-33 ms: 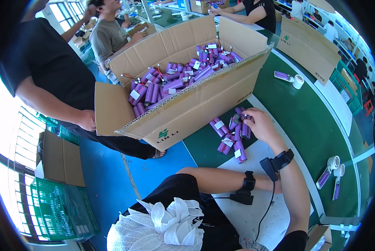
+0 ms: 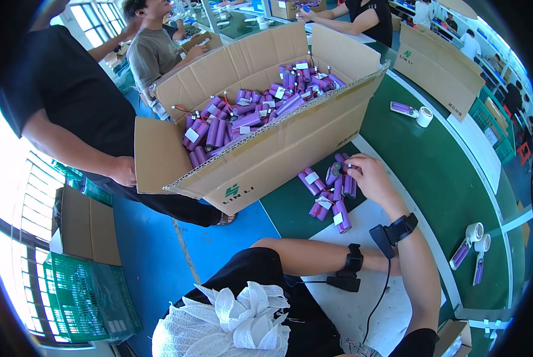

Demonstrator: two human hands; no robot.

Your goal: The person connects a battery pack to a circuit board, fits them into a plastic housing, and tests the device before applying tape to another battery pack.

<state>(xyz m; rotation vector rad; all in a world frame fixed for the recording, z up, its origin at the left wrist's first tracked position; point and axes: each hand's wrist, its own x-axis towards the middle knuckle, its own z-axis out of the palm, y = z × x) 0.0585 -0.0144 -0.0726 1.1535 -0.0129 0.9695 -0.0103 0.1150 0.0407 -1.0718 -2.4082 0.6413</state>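
Observation:
My right hand (image 2: pixel 367 177) is closed, its fingertips pinching at a purple battery pack (image 2: pixel 351 169) on the green table. A tiny white tip, perhaps the pack's plug, shows by the fingertips. Several more purple battery packs (image 2: pixel 339 215), with white labels and thin leads, lie in a loose pile just left of that hand. My left hand (image 2: pixel 390 262) is mostly hidden behind my right forearm; its fingers do not show. Black bands with small boxes are on both wrists. Behind the pile stands a large open cardboard box (image 2: pixel 290 149) full of similar purple packs (image 2: pixel 248 119).
Purple packs with white rolls (image 2: pixel 458 254) lie along the table's right side, another with a roll (image 2: pixel 423 116) farther back. A person (image 2: pixel 64 107) at left has a hand on the big box. A green crate (image 2: pixel 76 297) and a carton (image 2: pixel 88 226) stand at left.

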